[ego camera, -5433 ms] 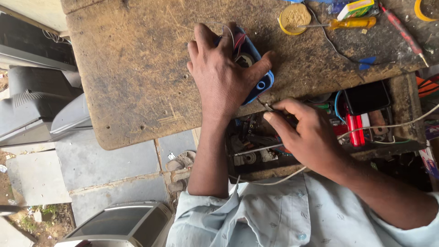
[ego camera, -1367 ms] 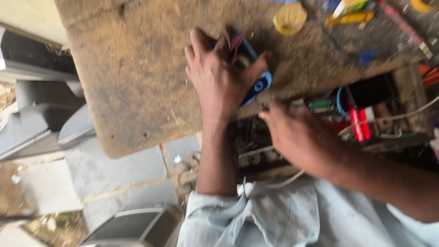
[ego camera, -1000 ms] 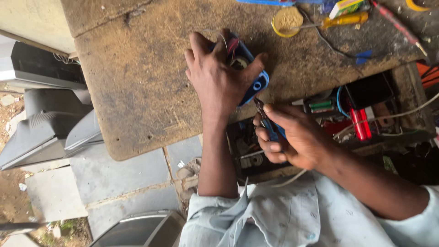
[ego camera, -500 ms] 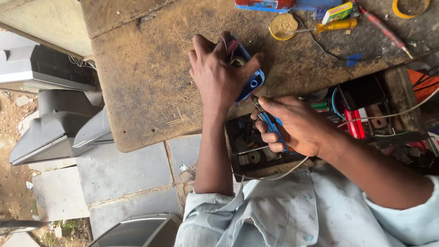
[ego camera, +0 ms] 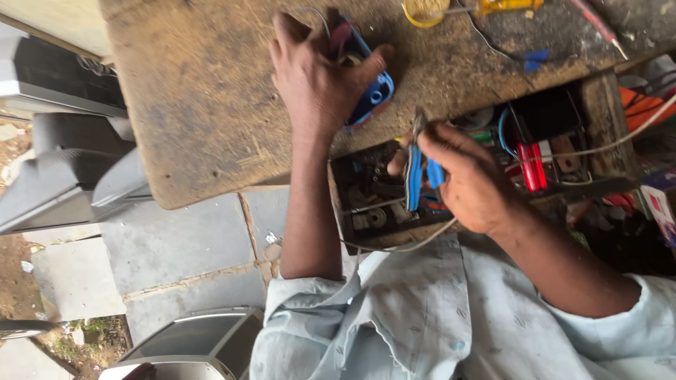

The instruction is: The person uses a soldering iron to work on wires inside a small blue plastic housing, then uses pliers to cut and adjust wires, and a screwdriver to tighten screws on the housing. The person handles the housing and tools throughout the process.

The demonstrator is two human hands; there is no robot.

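Note:
My left hand (ego camera: pixel 318 77) presses down on a small blue device (ego camera: pixel 366 77) lying on the worn wooden table (ego camera: pixel 211 91), fingers curled over it. My right hand (ego camera: pixel 470 176) grips blue-handled pliers (ego camera: pixel 417 169) just above an open drawer (ego camera: pixel 394 204) under the table edge. The pliers' metal jaws point up toward the table edge, near the blue device. Most of the device is hidden under my left palm.
The drawer holds wires, red-handled tools (ego camera: pixel 531 165) and small parts. On the table's far side lie a yellow-handled screwdriver (ego camera: pixel 507 5), a round yellow tin (ego camera: pixel 424 10) and a red tool (ego camera: pixel 597 24). Grey casings (ego camera: pixel 63 169) stand at left on paving slabs.
My right hand has come out of the drawer holding the blue-handled pliers and raised them toward the table edge. My left hand has stayed on the blue device.

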